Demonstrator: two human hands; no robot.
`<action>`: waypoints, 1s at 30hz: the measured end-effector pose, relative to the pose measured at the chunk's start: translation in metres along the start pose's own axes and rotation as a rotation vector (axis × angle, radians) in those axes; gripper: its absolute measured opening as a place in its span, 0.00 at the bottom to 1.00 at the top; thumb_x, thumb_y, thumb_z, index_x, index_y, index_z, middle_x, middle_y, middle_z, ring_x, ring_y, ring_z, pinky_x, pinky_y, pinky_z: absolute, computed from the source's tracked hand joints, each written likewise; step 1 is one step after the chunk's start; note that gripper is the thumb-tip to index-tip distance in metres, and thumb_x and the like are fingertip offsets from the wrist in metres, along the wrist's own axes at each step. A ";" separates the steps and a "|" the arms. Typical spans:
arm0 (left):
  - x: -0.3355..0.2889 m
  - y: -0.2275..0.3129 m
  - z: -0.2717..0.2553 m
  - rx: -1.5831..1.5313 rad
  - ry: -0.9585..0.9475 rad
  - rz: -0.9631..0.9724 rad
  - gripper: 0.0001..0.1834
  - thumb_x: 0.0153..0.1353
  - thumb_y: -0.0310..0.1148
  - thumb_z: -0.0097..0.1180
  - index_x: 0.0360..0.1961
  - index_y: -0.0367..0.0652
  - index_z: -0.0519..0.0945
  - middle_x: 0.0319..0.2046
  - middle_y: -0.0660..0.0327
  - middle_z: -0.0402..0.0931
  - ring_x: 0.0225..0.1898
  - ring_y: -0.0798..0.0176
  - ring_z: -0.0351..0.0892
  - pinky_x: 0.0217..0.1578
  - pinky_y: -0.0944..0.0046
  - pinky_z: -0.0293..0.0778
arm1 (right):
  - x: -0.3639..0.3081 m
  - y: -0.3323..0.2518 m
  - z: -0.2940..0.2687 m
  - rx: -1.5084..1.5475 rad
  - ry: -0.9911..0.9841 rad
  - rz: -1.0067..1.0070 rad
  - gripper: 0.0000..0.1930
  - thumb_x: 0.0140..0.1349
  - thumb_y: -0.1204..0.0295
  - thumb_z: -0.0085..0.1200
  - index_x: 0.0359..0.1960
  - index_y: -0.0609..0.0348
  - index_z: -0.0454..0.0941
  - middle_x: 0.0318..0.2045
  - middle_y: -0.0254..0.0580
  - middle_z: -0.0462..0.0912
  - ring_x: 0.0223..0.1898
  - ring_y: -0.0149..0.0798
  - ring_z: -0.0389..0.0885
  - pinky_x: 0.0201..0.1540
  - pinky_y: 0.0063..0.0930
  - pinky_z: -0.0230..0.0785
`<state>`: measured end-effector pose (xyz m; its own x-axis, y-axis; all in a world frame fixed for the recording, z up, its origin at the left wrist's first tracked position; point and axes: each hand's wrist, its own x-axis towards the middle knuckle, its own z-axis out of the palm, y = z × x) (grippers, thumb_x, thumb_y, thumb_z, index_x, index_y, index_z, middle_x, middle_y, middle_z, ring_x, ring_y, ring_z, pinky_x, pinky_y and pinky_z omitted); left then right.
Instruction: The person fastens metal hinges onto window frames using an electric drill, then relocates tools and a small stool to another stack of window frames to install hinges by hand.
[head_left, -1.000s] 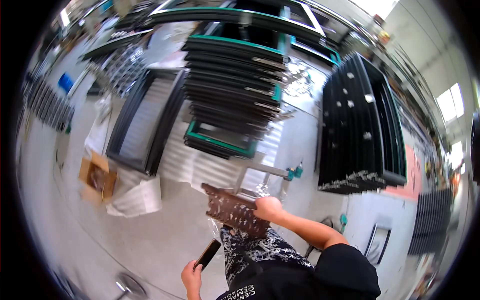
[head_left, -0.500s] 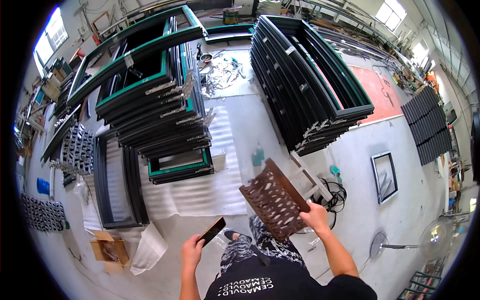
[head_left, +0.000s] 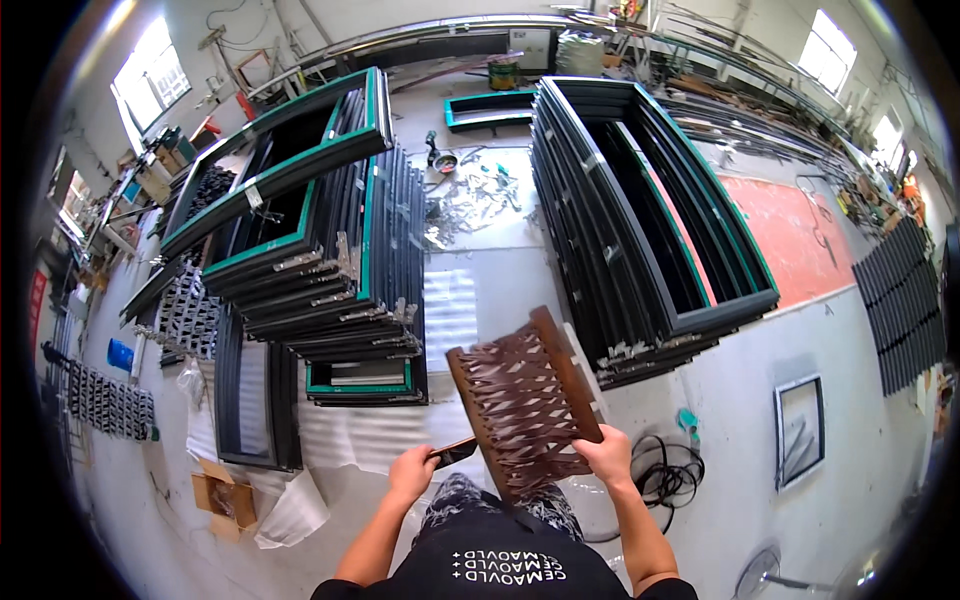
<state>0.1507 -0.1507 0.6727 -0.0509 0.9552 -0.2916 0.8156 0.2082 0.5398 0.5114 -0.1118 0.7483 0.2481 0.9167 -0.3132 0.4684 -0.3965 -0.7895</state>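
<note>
In front of my waist, my right hand (head_left: 606,456) is closed round the wooden side bar of a brown seat of criss-crossed straps (head_left: 520,400), which looks like a folding stool. The seat hangs tilted above the floor, its strap face turned up. My left hand (head_left: 411,474) grips a dark, thin smartphone (head_left: 454,453) with a pale edge. The phone's far end lies close to the seat's left bar; whether they touch, I cannot tell. Below, my legs in patterned trousers are partly covered by the seat.
A tall stack of black and green frames (head_left: 330,325) stands ahead left, another frame stack (head_left: 650,290) ahead right. Coiled black cable (head_left: 668,472) lies right of my legs. An open cardboard box (head_left: 222,500) sits at left, a small frame (head_left: 778,440) on the floor at right.
The seat has swung left and more upright, its strap face now turned more toward me. My left hand has moved right with the phone, up to the seat. The whole view has shifted slightly.
</note>
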 end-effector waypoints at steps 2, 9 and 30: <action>0.016 0.022 0.002 0.023 0.066 -0.027 0.12 0.57 0.41 0.59 0.38 0.47 0.80 0.31 0.51 0.80 0.35 0.44 0.78 0.34 0.47 0.72 | 0.035 -0.024 -0.006 0.065 -0.068 -0.039 0.14 0.45 0.65 0.60 0.30 0.62 0.82 0.17 0.43 0.80 0.20 0.37 0.78 0.28 0.32 0.70; 0.109 0.067 0.003 -0.153 0.207 -0.211 0.12 0.57 0.40 0.57 0.37 0.44 0.81 0.31 0.49 0.80 0.35 0.44 0.79 0.34 0.51 0.73 | 0.147 -0.115 -0.016 0.354 -0.222 -0.132 0.14 0.49 0.71 0.63 0.38 0.64 0.83 0.26 0.34 0.84 0.28 0.24 0.76 0.33 0.22 0.70; 0.509 0.107 -0.071 -1.469 -0.067 -0.767 0.09 0.68 0.32 0.52 0.43 0.38 0.71 0.35 0.61 0.76 0.33 0.64 0.80 0.34 0.59 0.82 | 0.562 -0.357 0.071 0.550 -0.040 -0.065 0.08 0.49 0.81 0.62 0.33 0.66 0.81 0.27 0.34 0.82 0.26 0.26 0.76 0.31 0.21 0.68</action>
<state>0.1713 0.3729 0.6379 -0.1032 0.5412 -0.8346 -0.5920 0.6408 0.4887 0.4232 0.5488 0.8167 0.1955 0.9439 -0.2660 -0.0324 -0.2648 -0.9637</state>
